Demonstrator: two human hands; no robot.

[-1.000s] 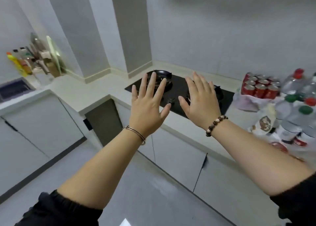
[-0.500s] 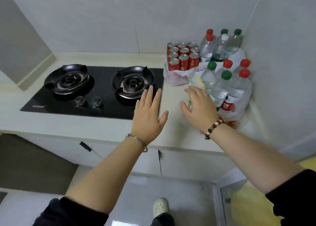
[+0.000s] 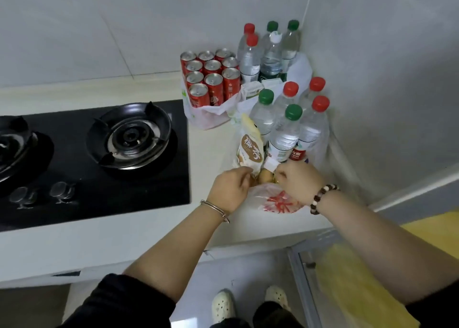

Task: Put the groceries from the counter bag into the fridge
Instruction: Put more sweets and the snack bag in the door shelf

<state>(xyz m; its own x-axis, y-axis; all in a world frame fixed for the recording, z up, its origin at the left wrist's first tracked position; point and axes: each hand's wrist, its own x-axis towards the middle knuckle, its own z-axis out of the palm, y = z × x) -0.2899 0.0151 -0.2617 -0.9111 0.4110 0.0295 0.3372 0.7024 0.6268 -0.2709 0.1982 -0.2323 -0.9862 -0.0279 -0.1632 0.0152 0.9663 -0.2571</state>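
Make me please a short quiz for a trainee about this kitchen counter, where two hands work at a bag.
1. Multiple choice: what is set into the counter to the left of the groceries? A) a sink B) a gas hob C) a microwave
2. True or false: the left hand and the right hand are both at the mouth of the plastic bag.
3. Fill in: the water bottles nearest the hands have red and ____ caps.

Key: 1 B; 2 true; 3 green.
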